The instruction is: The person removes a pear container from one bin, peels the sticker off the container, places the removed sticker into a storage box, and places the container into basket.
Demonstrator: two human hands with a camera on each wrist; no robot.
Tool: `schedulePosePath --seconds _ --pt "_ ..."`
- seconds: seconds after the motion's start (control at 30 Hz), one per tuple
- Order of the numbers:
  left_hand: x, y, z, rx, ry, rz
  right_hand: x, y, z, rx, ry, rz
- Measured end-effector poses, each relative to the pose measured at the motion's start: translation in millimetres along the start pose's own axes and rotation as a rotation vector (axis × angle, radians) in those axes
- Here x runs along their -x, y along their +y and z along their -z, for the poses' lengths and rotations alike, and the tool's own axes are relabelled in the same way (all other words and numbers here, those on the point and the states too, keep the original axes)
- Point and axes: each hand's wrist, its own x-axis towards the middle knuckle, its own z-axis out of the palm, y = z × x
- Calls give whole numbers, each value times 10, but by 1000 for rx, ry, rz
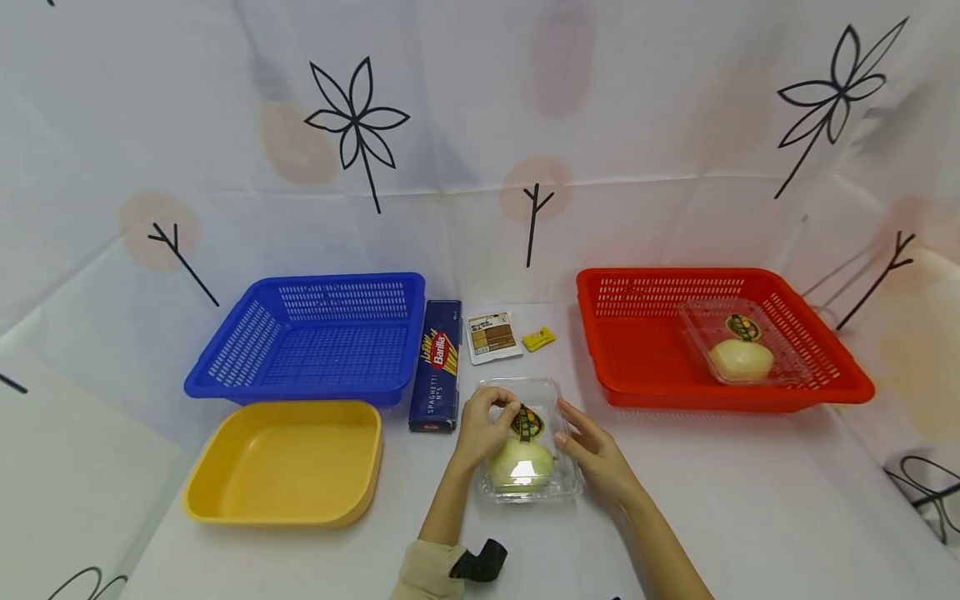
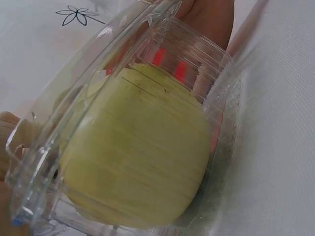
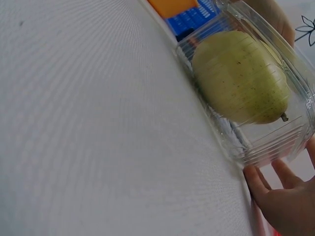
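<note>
Two hands (image 1: pixel 483 432) (image 1: pixel 600 458) at one clear box (image 1: pixel 540 390), one fruit (image 1: pixel 521 462) inside.

Left hand (image 1: pixel 483 429) pinches, fingers curled; right hand (image 1: pixel 602 461) extends, fingers nearly straight.

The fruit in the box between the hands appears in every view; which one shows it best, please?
The right wrist view: the fruit shows nearly whole through the clear box, stem included. The left wrist view shows it larger, stem unseen; the head view, small, from above, with glare.
</note>
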Motion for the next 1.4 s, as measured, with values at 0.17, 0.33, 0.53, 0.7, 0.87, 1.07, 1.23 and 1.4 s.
schedulePosePath --seconds 0.17,0.33,0.53,0.7,0.87,1.07,1.23,1.4 --pt "1 1 7 29 -10 29 -2 1 -5 0 2 5" --pt "0 -2 13 39 -8 20 -2 7 -4 0 2 4" --pt "6 -14 13 20 -1 6 0 17 -9 -15 -2 13" --pt "5 -8 5 14 6 8 6 4 -12 -23 -2 13" --pt "1 2 2 21 16 -1 -3 23 0 -2 6 -5" --pt "-1 4 2 28 20 9 -7 23 2 1 1 -8" --pt "-4 4 1 28 24 11 -10 23 0 -3 1 0" --pt "-5 7 3 28 27 6 -6 25 -4 -6 4 -2"
